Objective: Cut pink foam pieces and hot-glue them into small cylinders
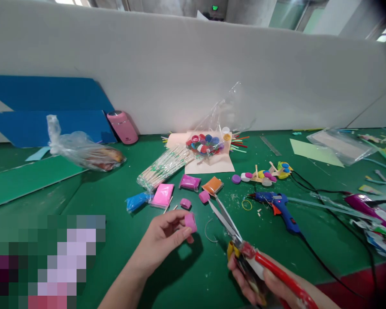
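Observation:
My left hand (173, 234) pinches a small curled pink piece (190, 222) between thumb and fingertips. In my right hand (260, 279) is a pair of scissors (227, 221) with a red handle, its blades parted and pointing away to the upper left. A yellow and dark part shows at the same grip; I cannot make out whether it belongs to the scissors. Two similar pink pieces, one rolled (185, 203) and one by the blade tips (204, 197), lie beyond my hands. A curved thin strip (209, 231) rests on the table between them.
Pink (162, 195), purple (189, 182), orange (212, 185) and blue (137, 201) packets lie ahead, with wrapped sticks (164, 165) and a bag of bottle caps (207, 143) behind. A blue glue gun (278, 206) with its cord lies right. A pink bottle (122, 127) leans against the white partition.

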Demonstrator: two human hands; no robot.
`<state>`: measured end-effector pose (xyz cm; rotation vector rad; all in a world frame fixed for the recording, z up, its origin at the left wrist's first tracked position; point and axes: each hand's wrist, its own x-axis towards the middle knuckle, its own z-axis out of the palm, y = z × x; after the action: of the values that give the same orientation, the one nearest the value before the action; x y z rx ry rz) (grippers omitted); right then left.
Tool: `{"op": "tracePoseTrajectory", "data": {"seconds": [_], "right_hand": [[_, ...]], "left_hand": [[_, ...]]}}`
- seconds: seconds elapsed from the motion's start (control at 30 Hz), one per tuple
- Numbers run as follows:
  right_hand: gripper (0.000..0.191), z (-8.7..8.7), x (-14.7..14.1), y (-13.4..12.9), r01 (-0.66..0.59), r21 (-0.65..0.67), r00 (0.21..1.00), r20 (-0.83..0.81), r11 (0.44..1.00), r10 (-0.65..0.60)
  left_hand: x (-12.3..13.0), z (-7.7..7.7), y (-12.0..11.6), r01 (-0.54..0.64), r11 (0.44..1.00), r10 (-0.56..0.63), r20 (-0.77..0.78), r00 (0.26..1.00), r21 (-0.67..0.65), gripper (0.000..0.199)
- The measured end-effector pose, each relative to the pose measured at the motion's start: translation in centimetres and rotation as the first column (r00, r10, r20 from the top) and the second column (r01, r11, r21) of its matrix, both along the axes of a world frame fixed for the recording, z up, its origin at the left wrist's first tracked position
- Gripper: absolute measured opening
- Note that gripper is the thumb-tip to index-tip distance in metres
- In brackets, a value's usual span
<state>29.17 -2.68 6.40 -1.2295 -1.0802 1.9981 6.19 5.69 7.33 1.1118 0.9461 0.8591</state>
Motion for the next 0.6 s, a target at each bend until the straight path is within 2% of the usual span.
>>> {"op": "tracePoseTrajectory", "data": {"seconds": [0.07, 0.13, 0.23, 0.3, 0.4, 0.47, 0.6], "right_hand": [[0.032, 0.7, -0.1, 0.7, -0.066, 0.099, 0.969, 0.242, 0.993, 0.041], [0.032, 1.2, -0.1, 1.1, -0.133, 0.216, 0.882, 0.471, 0.967, 0.016], [0.038, 1.2, -0.1, 1.2, -0.221, 0.35, 0.726, 0.682, 0.91, -0.086], [0.038, 1.0, 0.0, 1.0, -0.277, 0.368, 0.647, 0.754, 0.887, -0.11], [0.042, 0.7, 0.1, 0.9, -0.315, 0.351, 0.581, 0.806, 0.882, -0.113], [0.044, 0.6, 0.2, 0.8, -0.303, 0.362, 0.563, 0.814, 0.882, -0.141], [0.037, 0.5, 0.4, 0.7, -0.283, 0.365, 0.588, 0.797, 0.887, -0.14]], "left_hand": [[0.4, -0.8, -0.3, -0.136, 0.99, 0.136, 0.002, 0.991, -0.031, 0.017], [1.0, -1.5, -0.7, -0.254, 0.965, 0.256, 0.035, 0.966, -0.064, 0.018], [1.8, -2.0, -1.5, -0.308, 0.94, 0.326, 0.124, 0.937, -0.146, 0.021], [2.1, -2.0, -1.8, -0.297, 0.935, 0.33, 0.167, 0.929, -0.192, 0.02], [2.3, -1.9, -2.1, -0.249, 0.943, 0.296, 0.213, 0.931, -0.222, 0.02], [2.2, -1.8, -2.2, -0.219, 0.948, 0.272, 0.23, 0.934, -0.231, 0.019], [2.2, -1.9, -2.3, -0.171, 0.958, 0.23, 0.256, 0.939, -0.231, 0.018]]}}
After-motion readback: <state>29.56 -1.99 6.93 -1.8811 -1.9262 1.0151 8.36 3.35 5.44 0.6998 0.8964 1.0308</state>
